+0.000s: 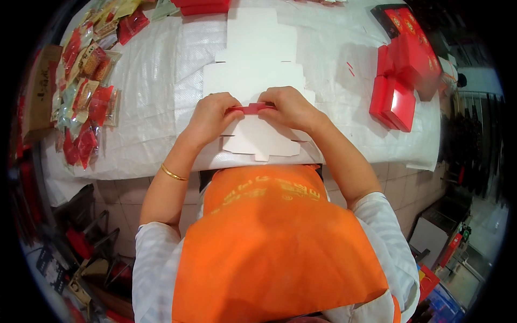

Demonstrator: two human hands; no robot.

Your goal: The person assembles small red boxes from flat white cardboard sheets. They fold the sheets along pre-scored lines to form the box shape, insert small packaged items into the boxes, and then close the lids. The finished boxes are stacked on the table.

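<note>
Both hands are pinching a red flap [250,109] of a flat white cardboard sheet [258,70] lying on the table [156,81]: left hand [212,116] and right hand [291,107] are curling inward, knuckles up, forearms angling together.

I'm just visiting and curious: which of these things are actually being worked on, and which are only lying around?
In use:
- left hand and right hand, both on a folded red flap
- flat white box blank beneath them

Lying about:
- wrapped snack packets, far left
- red boxes, right
- white table cover
</note>
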